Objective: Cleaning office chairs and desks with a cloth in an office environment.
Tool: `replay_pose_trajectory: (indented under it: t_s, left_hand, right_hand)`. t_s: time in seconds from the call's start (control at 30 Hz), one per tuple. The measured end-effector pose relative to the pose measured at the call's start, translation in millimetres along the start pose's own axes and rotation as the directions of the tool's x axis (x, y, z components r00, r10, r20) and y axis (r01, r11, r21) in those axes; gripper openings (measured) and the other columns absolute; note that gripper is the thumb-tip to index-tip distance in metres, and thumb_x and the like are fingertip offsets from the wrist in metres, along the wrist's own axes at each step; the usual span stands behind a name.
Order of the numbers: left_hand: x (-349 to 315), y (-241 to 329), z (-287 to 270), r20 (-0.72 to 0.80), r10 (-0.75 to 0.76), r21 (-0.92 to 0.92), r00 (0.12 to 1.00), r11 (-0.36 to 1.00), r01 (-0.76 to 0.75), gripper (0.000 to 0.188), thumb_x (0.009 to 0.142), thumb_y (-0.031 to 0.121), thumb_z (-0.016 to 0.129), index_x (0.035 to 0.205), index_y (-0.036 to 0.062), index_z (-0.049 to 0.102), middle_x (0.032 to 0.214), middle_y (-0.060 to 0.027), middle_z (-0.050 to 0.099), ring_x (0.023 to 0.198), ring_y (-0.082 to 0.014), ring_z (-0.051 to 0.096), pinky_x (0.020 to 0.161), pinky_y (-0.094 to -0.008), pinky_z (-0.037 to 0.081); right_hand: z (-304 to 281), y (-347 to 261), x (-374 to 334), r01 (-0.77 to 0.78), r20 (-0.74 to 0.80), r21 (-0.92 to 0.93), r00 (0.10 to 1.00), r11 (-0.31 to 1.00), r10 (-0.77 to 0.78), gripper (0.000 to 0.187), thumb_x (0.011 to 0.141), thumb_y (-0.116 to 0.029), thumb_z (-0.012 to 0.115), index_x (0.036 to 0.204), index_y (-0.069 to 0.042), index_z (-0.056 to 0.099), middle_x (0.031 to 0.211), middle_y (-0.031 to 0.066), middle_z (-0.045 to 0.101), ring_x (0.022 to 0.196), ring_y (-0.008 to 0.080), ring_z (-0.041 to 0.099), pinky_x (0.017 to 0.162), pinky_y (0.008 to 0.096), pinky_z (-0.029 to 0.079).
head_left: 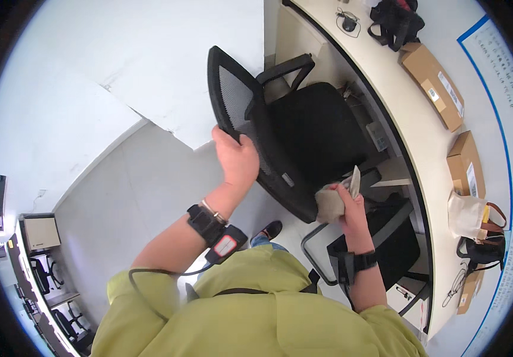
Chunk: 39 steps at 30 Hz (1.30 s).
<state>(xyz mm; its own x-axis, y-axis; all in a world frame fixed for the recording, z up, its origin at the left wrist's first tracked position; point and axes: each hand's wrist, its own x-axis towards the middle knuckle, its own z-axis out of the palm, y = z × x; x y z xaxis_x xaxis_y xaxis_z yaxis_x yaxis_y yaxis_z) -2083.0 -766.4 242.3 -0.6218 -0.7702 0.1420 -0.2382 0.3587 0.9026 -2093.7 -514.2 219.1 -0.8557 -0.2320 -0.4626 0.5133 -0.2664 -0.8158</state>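
Note:
In front of me stands a black office chair [316, 128] with a mesh backrest and armrests. My left hand [237, 159] is closed round the edge of the backrest [238, 95], thumb on the near side. A crumpled beige-grey cloth [331, 205] is gripped in my right hand [351, 208], and it lies against the right end of the backrest's frame. Part of the cloth sticks up past my fingers. The palm side of each hand is hidden.
A second black chair [387, 244] with a metal frame stands close on my right. Beyond it runs a long curved desk [399, 113] bearing cardboard boxes [432, 86], a canvas bag [467, 214] and a black bag [396, 24]. A white wall [167, 65] is ahead left.

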Motion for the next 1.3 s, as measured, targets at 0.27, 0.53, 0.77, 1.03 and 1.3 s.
replay_pose_trajectory:
  t_s: [0.27,0.53,0.77,1.03,1.3]
  left_hand:
    - [-13.4,-14.3,-25.2,0.278,-0.094,-0.19,0.956,0.97,0.151,0.057,0.085,0.015,0.05,0.131,-0.007,0.024,0.109,-0.0272,0.053,0.104,-0.0413,0.052,0.089,-0.0438,0.04]
    - [-51.6,-163.4,-167.2,0.438,0.029,-0.146,0.898,0.989,0.039,0.038,0.084,0.019,0.055,0.118,0.0018,0.052,0.111,-0.0169,0.058,0.104,-0.0265,0.057,0.09,-0.0362,0.044]
    - [-174.8,-352.9,-321.2,0.133,-0.531,0.124,0.837,0.846,0.518,0.029,0.08,0.012,0.052,0.105,-0.0005,0.06,0.101,-0.0192,0.063,0.096,-0.03,0.06,0.085,-0.037,0.047]
    - [-365.2,-445.8,-396.1,-0.084,-0.856,0.336,0.509,0.457,0.824,0.029,0.074,0.014,0.051,0.092,-0.0045,0.064,0.095,-0.0224,0.063,0.092,-0.0348,0.06,0.083,-0.0402,0.046]
    - [-375.2,-474.1,-384.4,-0.054,-0.832,0.343,0.551,0.503,0.793,0.023,0.073,0.011,0.052,0.087,-0.0023,0.065,0.076,-0.0151,0.066,0.075,-0.0254,0.064,0.069,-0.0333,0.049]
  right_hand:
    - [115.4,-14.3,-100.6,0.667,0.472,-0.641,0.732,0.379,-0.49,0.013,0.074,-0.005,0.067,0.085,-0.005,0.059,0.089,0.0071,0.062,0.077,0.0197,0.06,0.067,0.029,0.046]
    - [160.0,-5.7,-66.0,0.61,0.769,-0.639,0.493,-0.468,-0.407,0.041,0.057,0.004,0.064,0.094,-0.007,0.05,0.094,0.0117,0.051,0.084,0.032,0.055,0.068,0.04,0.047]
    - [244.5,-24.1,14.3,0.496,0.859,-0.491,0.414,-0.716,-0.302,0.034,0.062,0.001,0.063,0.092,-0.002,0.049,0.086,0.017,0.051,0.072,0.0356,0.057,0.063,0.0433,0.048]
    - [307.5,-20.2,56.4,0.468,0.829,-0.46,0.53,-0.755,-0.176,0.049,0.066,-0.007,0.071,0.111,-0.013,0.053,0.111,0.0129,0.05,0.102,0.0341,0.052,0.081,0.0434,0.048]
    - [231.1,1.7,-50.6,0.465,0.782,-0.462,0.615,-0.755,-0.1,0.053,0.06,0.004,0.066,0.108,-0.016,0.055,0.113,0.0108,0.046,0.103,0.0329,0.05,0.079,0.0409,0.049]
